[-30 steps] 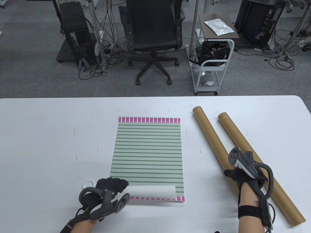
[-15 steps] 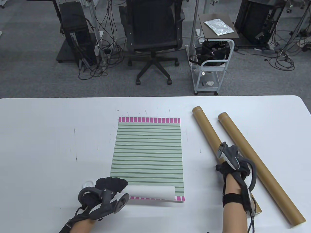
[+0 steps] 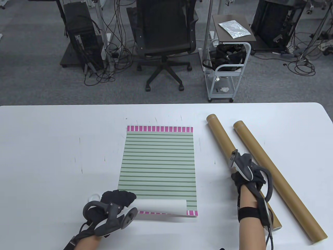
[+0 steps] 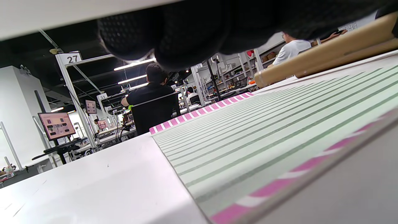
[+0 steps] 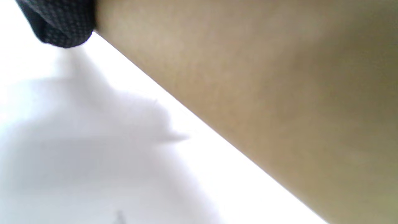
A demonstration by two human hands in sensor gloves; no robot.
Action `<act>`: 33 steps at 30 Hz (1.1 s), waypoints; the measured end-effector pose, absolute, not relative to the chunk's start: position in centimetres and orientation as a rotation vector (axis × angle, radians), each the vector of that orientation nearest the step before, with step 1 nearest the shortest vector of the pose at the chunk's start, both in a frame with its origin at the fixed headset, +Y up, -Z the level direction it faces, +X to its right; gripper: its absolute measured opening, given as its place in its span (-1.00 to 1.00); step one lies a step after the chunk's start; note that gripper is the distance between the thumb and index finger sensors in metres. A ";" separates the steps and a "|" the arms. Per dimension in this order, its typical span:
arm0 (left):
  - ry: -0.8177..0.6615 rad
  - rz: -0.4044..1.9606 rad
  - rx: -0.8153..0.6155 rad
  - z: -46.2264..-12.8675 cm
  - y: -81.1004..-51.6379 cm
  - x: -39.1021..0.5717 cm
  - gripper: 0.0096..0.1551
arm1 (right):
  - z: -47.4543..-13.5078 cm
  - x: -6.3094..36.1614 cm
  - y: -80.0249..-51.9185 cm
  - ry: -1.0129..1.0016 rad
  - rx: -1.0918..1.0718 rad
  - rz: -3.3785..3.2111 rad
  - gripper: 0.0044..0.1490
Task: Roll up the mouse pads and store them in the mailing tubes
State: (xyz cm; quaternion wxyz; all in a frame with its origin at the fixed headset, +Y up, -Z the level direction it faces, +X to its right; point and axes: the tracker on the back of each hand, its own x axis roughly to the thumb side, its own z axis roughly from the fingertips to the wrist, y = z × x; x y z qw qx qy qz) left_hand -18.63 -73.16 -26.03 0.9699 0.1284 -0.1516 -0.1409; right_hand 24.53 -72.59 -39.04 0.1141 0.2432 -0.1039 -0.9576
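A green-striped mouse pad [image 3: 158, 161] with pink end bands lies flat mid-table. Its near edge is curled over, showing the white underside [image 3: 162, 205]. My left hand [image 3: 121, 198] holds that curl at its left end; its fingers [image 4: 186, 31] hang over the pad [image 4: 264, 124] in the left wrist view. Two brown mailing tubes lie to the right, slanting. My right hand [image 3: 247, 173] grips the left tube [image 3: 221, 136]. That tube [image 5: 264, 93] fills the right wrist view, with a fingertip [image 5: 59, 21] at its edge. The right tube [image 3: 262, 158] lies free.
A small white ring [image 3: 94, 196] lies on the table just left of my left hand. The white table [image 3: 52, 145] has bare surface to the left and behind the pad. An office chair [image 3: 164, 39] and a cart [image 3: 226, 65] stand beyond the far edge.
My right hand has moved left and away, from over the right tube onto the left tube. The left hand and the pad's curl have stayed in place.
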 end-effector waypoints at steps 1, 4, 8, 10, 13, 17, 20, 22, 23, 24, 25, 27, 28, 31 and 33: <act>-0.304 -0.281 0.255 -26.1 -73.2 -18.5 -0.53 | -38.5 24.5 -71.6 -0.226 0.687 -2.825 0.11; -0.314 -0.278 0.241 -26.1 -73.3 -18.0 -0.53 | -36.7 23.9 -68.6 -0.057 0.608 -2.899 0.11; -0.292 -0.274 0.216 -26.5 -73.7 -18.6 -0.53 | -33.3 22.8 -64.8 0.376 0.368 -2.938 0.12; -0.250 -0.268 0.234 -26.8 -73.5 -19.9 -0.53 | -31.4 22.7 -63.6 0.544 0.189 -2.930 0.14; -0.109 -0.218 0.263 -27.9 -72.6 -23.3 -0.53 | -28.4 22.9 -63.2 0.787 0.002 -2.966 0.16; 0.077 -0.065 0.208 -28.8 -73.0 -27.6 -0.53 | -25.6 22.9 -64.3 0.908 -0.078 -2.875 0.09; 0.126 0.015 0.163 -29.1 -73.6 -28.7 -0.53 | -25.0 23.1 -65.4 0.870 -0.073 -2.815 0.07; 0.143 0.025 0.154 -29.5 -73.7 -28.8 -0.53 | -24.8 23.2 -65.8 0.855 -0.049 -2.775 0.06; 0.146 0.045 0.147 -29.6 -73.7 -28.8 -0.53 | -24.8 23.2 -66.0 0.841 -0.051 -2.763 0.06; 0.145 0.068 0.139 -29.7 -73.8 -28.7 -0.53 | -24.8 23.2 -66.3 0.819 -0.056 -2.757 0.06; 0.145 0.069 0.137 -29.7 -73.8 -28.6 -0.53 | -24.9 23.2 -66.4 0.810 -0.063 -2.758 0.06; 0.128 0.057 0.137 -29.6 -73.8 -28.4 -0.53 | -25.0 22.8 -66.7 0.784 -0.077 -2.744 0.06; 0.117 0.059 0.136 -29.6 -73.8 -28.3 -0.53 | -25.1 22.6 -66.8 0.781 -0.081 -2.735 0.06; 0.024 0.070 0.115 -29.3 -73.8 -28.0 -0.53 | -25.1 22.3 -67.0 0.770 -0.072 -2.705 0.05; 0.000 0.046 0.121 -29.2 -73.8 -28.1 -0.54 | -25.1 22.7 -67.1 0.758 -0.066 -2.724 0.06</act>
